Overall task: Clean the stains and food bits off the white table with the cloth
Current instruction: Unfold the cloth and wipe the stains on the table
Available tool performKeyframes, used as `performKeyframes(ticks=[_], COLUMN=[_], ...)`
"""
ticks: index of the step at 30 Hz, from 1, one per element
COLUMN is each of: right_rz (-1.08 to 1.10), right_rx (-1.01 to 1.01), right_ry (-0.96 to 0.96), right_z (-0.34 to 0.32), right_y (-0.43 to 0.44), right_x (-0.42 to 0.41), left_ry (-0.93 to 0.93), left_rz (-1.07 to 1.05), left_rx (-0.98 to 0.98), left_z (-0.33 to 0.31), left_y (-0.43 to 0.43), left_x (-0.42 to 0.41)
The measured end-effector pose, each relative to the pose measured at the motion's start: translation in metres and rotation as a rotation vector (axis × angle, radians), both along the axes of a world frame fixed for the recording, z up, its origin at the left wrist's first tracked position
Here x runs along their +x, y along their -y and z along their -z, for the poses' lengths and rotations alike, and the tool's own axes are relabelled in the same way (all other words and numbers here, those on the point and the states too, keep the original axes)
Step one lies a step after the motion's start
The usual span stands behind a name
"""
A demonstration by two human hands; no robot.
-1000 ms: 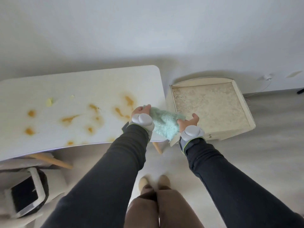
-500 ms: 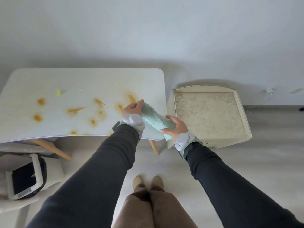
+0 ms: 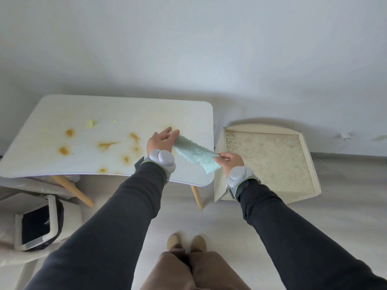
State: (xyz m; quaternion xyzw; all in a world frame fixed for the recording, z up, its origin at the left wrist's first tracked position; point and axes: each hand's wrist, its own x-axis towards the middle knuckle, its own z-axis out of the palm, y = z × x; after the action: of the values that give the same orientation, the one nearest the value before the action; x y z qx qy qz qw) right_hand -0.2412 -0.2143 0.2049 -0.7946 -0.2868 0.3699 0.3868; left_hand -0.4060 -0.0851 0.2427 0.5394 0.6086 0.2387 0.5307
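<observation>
A mint-green fluffy cloth (image 3: pixel 194 153) is stretched between both hands above the right end of the white table (image 3: pixel 62 164). My left hand (image 3: pixel 161 140) grips its far end, fingers partly spread. My right hand (image 3: pixel 229 161) pinches the near end by the table's right edge. Several orange-brown stains (image 3: pixel 107 144) spread across the tabletop, and two pale yellow food bits (image 3: pixel 90 123) lie toward the back.
A cream tray-like stand (image 3: pixel 303 147) sits on the floor right of the table. A small bin with a black liner (image 3: pixel 37 225) stands at lower left under the table's edge. My feet (image 3: pixel 186 242) are on the pale floor. A wall rises behind.
The bunched cloth has been pulled out into a long strip between my hands. My left hand moved forward over the stains, and the view shifted so more of the table shows.
</observation>
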Motion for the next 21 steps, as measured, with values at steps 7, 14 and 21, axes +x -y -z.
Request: performKeyframes(ticks=[7, 14, 21], right_rz=[0.153, 0.194, 0.292], right_rx=[0.011, 0.033, -0.025], right_ry=[-0.150, -0.192, -0.553], right_z=[-0.019, -0.006, 0.012], right_y=[-0.010, -0.016, -0.021], right_x=[0.003, 0.004, -0.015], left_ry=[0.031, -0.157, -0.238], left_rz=[0.027, 0.162, 0.281], left_rx=[0.058, 0.078, 0.034], left_z=[-0.017, -0.001, 0.016], left_y=[0.007, 0.008, 0.023], left_x=[0.000, -0.002, 0.010])
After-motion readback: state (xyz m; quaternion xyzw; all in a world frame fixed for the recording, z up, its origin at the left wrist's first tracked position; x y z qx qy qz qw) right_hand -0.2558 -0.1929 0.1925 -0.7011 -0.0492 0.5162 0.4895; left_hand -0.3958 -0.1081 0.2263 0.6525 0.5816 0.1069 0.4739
